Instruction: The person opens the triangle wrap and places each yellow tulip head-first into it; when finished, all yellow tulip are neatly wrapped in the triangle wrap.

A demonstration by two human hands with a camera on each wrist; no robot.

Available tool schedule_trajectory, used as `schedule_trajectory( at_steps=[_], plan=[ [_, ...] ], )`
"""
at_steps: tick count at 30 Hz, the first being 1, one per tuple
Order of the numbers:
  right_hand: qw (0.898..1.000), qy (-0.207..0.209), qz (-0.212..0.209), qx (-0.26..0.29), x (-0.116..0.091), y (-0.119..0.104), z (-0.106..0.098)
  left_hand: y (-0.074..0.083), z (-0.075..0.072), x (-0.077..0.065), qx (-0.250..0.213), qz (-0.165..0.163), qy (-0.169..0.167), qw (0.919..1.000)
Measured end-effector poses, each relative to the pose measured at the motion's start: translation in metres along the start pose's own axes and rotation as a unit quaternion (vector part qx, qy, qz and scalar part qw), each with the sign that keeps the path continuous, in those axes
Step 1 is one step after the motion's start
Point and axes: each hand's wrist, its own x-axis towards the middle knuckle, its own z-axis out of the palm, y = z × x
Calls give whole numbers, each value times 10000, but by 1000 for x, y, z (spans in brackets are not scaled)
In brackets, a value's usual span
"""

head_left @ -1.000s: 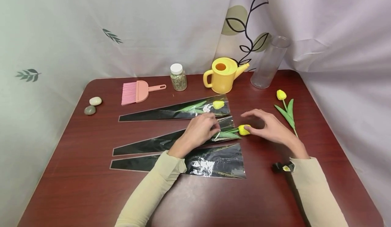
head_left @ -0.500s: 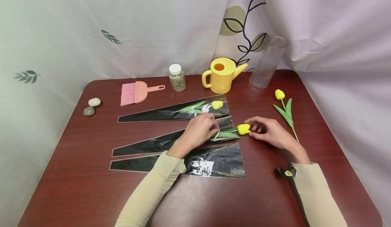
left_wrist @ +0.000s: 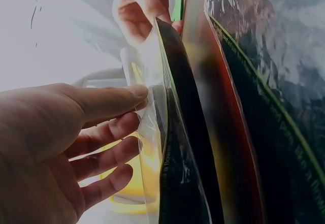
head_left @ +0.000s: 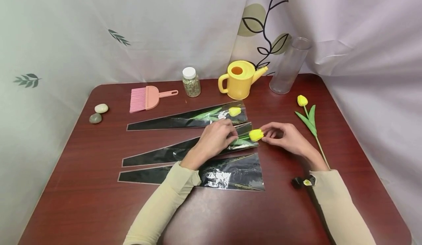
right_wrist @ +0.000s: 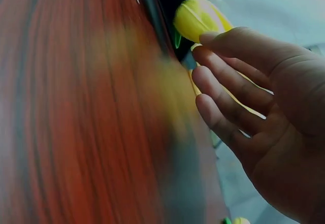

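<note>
My left hand (head_left: 215,137) pinches the open end of the middle black flower sleeve (head_left: 165,156), its clear film (left_wrist: 152,112) caught between thumb and index finger in the left wrist view. My right hand (head_left: 287,137) holds a yellow tulip (head_left: 256,135) by the tip of its bloom, thumb on one side and fingertips on the other. The green leaves and stem lie within the sleeve's wide mouth, partly behind my left hand. The bloom (right_wrist: 199,21) overlaps the sleeve's end. Another sleeve with a tulip inside (head_left: 234,112) lies behind, and a third sleeve (head_left: 237,173) lies in front.
A loose yellow tulip (head_left: 310,120) lies to the right, beside my right forearm. Along the back stand a jar with a white lid (head_left: 191,82), a yellow watering can (head_left: 239,80) and a clear vase (head_left: 287,69). A pink brush (head_left: 150,97) and two stones (head_left: 99,113) lie left.
My right hand has moved left, carrying the tulip further into the middle sleeve, so its bloom now overlaps the sleeve's end. My left hand stays in place on the sleeve.
</note>
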Motion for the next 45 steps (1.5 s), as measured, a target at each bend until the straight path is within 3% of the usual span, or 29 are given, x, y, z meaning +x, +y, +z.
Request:
schedule_trajectory(
  at_steps=[9,15,19,23,26,29,32,35,39,45],
  plan=[
    [9980,-427,-76,465,22,0,20,1,0,1,8,48,11,10000],
    [9975,-443,-124,538,25,1,23,-1,3,1,-20,10,44,10000],
    [9996,-215,-74,168,16,0,16,-1,4,1,84,-8,37,10000],
    [9972,433,-13,-602,-7,-1,1,3,1,-4,399,138,263,9988],
    [9854,1196,252,-1182,-31,-2,-13,12,-5,-10,495,344,557,9966],
    [9586,2049,787,-1812,-56,-3,-29,27,-8,-19,394,585,557,9960],
    [9242,2650,1480,-2318,-76,-4,-43,42,-4,-32,497,824,110,9953],
    [9013,2687,2212,-2580,-88,-3,-52,54,8,-42,930,979,-479,9897],
    [8973,2200,2870,-2532,-95,4,-56,61,22,-48,1352,935,-793,9832],
    [9026,1970,2933,-2458,-97,11,-52,61,28,-46,1092,812,-668,9884]
  ],
)
